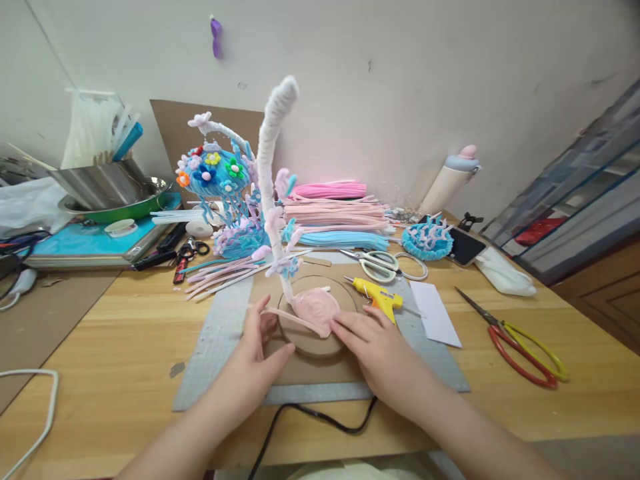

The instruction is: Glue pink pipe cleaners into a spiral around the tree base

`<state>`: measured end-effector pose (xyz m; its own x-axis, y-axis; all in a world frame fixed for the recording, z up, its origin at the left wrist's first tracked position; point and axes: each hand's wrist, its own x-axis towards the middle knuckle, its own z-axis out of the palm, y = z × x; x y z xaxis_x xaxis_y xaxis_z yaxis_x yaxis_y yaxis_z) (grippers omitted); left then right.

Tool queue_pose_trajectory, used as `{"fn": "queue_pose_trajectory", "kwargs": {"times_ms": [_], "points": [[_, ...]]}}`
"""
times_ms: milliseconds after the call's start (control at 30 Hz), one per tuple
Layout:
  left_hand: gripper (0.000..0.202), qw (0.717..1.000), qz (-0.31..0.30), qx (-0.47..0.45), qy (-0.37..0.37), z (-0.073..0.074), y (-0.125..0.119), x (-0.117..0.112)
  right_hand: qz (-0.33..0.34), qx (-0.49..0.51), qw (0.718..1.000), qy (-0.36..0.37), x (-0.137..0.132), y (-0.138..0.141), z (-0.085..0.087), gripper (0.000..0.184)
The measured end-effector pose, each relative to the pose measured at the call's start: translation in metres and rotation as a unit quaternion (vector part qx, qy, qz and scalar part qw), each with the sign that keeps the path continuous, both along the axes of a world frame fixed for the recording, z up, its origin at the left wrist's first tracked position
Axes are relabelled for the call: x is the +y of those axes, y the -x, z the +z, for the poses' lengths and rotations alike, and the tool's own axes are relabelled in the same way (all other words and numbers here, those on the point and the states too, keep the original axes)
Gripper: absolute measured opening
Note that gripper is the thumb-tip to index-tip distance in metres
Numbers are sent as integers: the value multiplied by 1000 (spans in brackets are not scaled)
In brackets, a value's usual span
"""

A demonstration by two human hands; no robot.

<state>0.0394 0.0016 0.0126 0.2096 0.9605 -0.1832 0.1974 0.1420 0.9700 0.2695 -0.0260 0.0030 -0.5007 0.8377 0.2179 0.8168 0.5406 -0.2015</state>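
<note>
A round cardboard disc lies on a grey cutting mat at the table's middle. On the disc sits a pink pipe-cleaner spiral, from which a tall white fuzzy stem rises and curves at the top. My left hand rests at the disc's left edge, fingers bent around a loose pink pipe-cleaner strand. My right hand lies on the disc's right side, fingertips pressing at the spiral's edge.
A yellow glue gun lies just right of the disc, its black cord trailing toward me. White scissors, red-yellow scissors, stacked pipe cleaners, a blue flower ornament, a small blue ring nest and a steel bowl stand around.
</note>
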Motion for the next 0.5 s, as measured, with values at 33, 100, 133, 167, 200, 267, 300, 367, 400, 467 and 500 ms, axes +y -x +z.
{"fn": "queue_pose_trajectory", "kwargs": {"times_ms": [33, 100, 133, 167, 200, 267, 300, 367, 400, 467, 500], "points": [[90, 1000, 4, -1, -5, -1, -3, -5, -30, 9, 1000, 0, 2, -2, -2, 62], [88, 1000, 6, 11, -22, -5, -8, -15, -79, 30, 996, 4, 5, -3, -7, 62], [85, 999, 4, 25, -34, -7, -9, -19, -93, 39, 995, 9, 6, -2, -8, 62], [83, 998, 1, 42, -48, -10, -10, -22, -97, 45, 994, 14, 6, -1, -9, 63], [80, 996, -3, 60, -62, -11, -9, -24, -95, 49, 994, 19, 6, 0, -10, 63], [74, 991, -15, 93, -97, -13, -7, -24, -83, 53, 995, 33, 6, 2, -9, 62], [69, 987, -25, 108, -117, -13, -5, -23, -79, 55, 995, 39, 6, 3, -8, 61], [56, 978, -49, 138, -152, -9, -2, -19, -71, 62, 994, 48, 5, 3, -7, 58], [49, 973, -64, 151, -160, -7, -1, -16, -65, 69, 994, 49, 5, 3, -7, 57], [40, 968, -88, 168, -165, -2, -3, -10, -52, 86, 994, 48, 5, 1, -9, 55], [38, 965, -98, 175, -169, 1, -6, -6, -48, 96, 993, 47, 4, 1, -11, 54]]}}
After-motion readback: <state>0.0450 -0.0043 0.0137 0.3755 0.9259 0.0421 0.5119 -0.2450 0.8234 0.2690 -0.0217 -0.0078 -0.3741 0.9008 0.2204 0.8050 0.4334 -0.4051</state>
